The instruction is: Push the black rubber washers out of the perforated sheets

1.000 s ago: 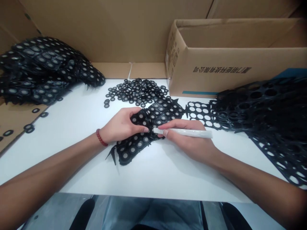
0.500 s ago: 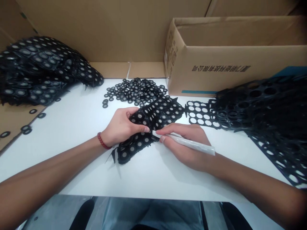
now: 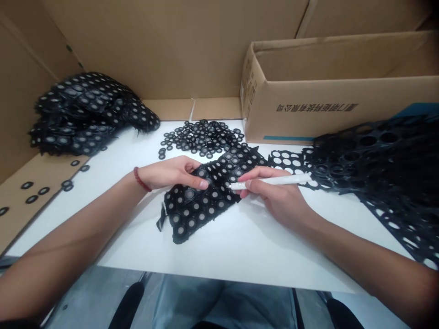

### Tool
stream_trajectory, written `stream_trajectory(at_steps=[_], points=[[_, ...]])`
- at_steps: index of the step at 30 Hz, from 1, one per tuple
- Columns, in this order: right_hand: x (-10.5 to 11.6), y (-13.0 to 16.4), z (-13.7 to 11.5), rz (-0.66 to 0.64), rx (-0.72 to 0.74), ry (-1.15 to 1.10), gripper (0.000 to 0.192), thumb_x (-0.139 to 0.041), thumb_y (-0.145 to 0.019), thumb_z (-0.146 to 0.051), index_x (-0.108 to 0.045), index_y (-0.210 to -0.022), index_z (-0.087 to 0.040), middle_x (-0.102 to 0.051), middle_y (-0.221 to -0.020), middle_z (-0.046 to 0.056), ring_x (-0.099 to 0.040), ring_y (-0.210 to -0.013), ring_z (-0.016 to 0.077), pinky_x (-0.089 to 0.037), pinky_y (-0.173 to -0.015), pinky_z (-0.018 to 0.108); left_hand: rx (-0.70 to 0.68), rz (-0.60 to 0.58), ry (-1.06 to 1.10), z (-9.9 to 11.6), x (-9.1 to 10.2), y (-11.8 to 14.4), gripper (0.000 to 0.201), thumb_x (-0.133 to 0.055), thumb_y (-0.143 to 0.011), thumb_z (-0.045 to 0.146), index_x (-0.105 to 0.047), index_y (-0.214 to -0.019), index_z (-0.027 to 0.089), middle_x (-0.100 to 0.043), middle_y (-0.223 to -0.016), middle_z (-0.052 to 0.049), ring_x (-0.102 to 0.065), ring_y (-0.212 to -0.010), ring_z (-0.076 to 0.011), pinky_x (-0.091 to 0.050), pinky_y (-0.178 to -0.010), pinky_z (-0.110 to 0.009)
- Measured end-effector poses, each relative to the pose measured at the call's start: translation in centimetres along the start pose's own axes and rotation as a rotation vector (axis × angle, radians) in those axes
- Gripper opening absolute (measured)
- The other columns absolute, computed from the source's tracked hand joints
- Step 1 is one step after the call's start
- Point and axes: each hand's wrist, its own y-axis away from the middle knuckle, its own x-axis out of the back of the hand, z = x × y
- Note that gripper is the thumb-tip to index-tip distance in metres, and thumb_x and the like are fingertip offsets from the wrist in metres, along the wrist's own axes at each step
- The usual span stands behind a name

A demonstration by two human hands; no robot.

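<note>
covering white table [image 3: 240,246], cardboard walls [image 3: 171,45] behind

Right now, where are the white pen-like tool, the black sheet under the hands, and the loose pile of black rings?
white pen-like tool [image 3: 274,181], head view, middle of its barrel.
black sheet [image 3: 195,208], head view, its lower flat part.
pile of black rings [image 3: 200,137], head view, centre of the heap.
</note>
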Motion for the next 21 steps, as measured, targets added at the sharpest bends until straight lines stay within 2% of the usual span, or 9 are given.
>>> stream_trajectory(at_steps=[4, 8, 11, 15, 21], points=[[-0.1, -0.1, 0.2, 0.003, -0.001, -0.006, 0.010, -0.058, -0.074, -0.019, -0.068, -0.078, -0.018, -0.068, -0.066, 0.003, -0.062, -0.067, 0.0167, -0.043, -0.064, 0.028, 0.095, 0.116, -0.126, 1.3, -0.2, -1.7, 0.026, -0.075, -0.058, 0.038, -0.062, -0.056, 0.017, -0.063, -0.060, 0.000, -0.054, -0.055, -0.0143, -0.041, -0.054, -0.025], [-0.2, -0.1, 0.2, 0.024, -0.010, -0.023, 0.009, -0.059, -0.073, -0.019, -0.067, -0.076, -0.018, -0.068, -0.064, 0.003, -0.061, -0.065, 0.0157, -0.043, -0.063, 0.027, 0.152, 0.125, -0.276, 2.4, -1.1, -2.8, 0.031, -0.079, -0.049, 0.037, -0.064, -0.066, 0.016, -0.068, -0.073, -0.001, -0.059, -0.066, -0.0187, -0.042, -0.057, -0.027], [-0.3, 0.0, -0.1, 0.041, -0.002, -0.009, 0.009, -0.058, -0.072, -0.017, -0.067, -0.074, -0.018, -0.068, -0.063, 0.002, -0.061, -0.065, 0.0153, -0.043, -0.062, 0.026, 0.103, 0.195, -0.410, 2.2, -1.6, -2.6, 0.033, -0.079, -0.048, 0.039, -0.062, -0.065, 0.016, -0.066, -0.071, 0.000, -0.058, -0.067, -0.0196, -0.041, -0.057, -0.027], [-0.5, 0.2, -1.0, 0.071, 0.046, 0.078, 0.008, -0.059, -0.073, -0.017, -0.068, -0.075, -0.017, -0.070, -0.066, 0.002, -0.064, -0.064, 0.0151, -0.046, -0.061, 0.026, 0.015, 0.322, -0.459, 1.1, -2.2, -1.7, 0.034, -0.077, -0.052, 0.037, -0.060, -0.074, 0.017, -0.065, -0.072, 0.001, -0.059, -0.069, -0.0201, -0.040, -0.058, -0.026], [-0.2, 0.1, -1.5, 0.035, 0.115, 0.175, 0.013, -0.060, -0.073, -0.014, -0.071, -0.080, -0.017, -0.073, -0.072, 0.002, -0.068, -0.070, 0.0156, -0.051, -0.067, 0.026, -0.078, 0.349, -0.388, 0.3, -2.8, -1.3, 0.035, -0.071, -0.061, 0.044, -0.059, -0.078, 0.016, -0.062, -0.072, 0.001, -0.055, -0.065, -0.0167, -0.039, -0.056, -0.026]])
